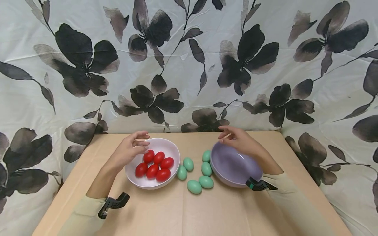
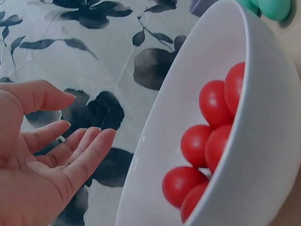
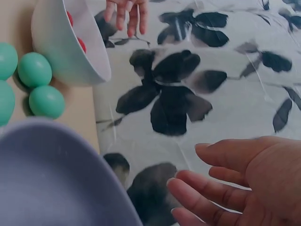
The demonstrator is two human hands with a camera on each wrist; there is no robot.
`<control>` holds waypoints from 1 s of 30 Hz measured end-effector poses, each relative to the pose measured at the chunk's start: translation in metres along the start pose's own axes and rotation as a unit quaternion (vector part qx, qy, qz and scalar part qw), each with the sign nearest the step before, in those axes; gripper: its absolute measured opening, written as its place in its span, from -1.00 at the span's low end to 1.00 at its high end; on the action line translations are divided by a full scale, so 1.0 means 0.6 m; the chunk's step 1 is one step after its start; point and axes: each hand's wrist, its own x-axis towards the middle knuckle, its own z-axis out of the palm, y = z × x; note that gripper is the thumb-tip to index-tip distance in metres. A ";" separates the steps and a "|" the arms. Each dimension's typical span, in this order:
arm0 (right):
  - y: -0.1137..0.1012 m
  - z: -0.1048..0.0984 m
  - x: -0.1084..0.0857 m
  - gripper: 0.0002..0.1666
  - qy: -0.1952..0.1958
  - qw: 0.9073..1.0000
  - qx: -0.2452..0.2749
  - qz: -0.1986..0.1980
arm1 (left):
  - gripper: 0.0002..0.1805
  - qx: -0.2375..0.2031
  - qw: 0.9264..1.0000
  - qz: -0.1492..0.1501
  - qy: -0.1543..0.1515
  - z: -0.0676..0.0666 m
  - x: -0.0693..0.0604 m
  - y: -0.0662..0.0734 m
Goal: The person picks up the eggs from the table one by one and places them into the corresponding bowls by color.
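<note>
Several red plastic eggs [image 1: 152, 171] lie in a white bowl [image 1: 142, 184] on the left of the table. My left hand [image 1: 131, 149] hovers over that bowl's left rim, fingers loosely extended and holding nothing. To the right stands a purple bowl [image 1: 233, 167], with no eggs visible inside, though my forearm covers part of it. Above its far rim hangs my right hand [image 1: 239, 141], fingers relaxed and nothing between them. Between the two bowls, several green eggs [image 1: 194, 186] lie loose on the table.
The tan table [image 1: 165, 213] ends at the back against a white cloth [image 1: 195, 108] printed with dark flowers. Each wrist wears a black camera mount, the left one [image 1: 116, 201] in front of the white bowl and the right one [image 1: 260, 184] near the purple bowl's front rim.
</note>
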 end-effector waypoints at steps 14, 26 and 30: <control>0.100 -0.042 -0.057 -0.37 0.042 0.998 0.013 0.036 | -0.34 -0.007 0.999 0.013 -0.031 0.048 0.022 0.023; 0.158 -0.065 -0.104 -0.48 0.081 0.996 -0.005 0.046 | -0.34 -0.021 0.998 0.014 -0.057 0.089 0.031 0.034; 0.176 -0.068 -0.112 -0.52 0.089 0.995 -0.015 0.036 | -0.33 -0.019 0.998 0.024 -0.062 0.100 0.033 0.035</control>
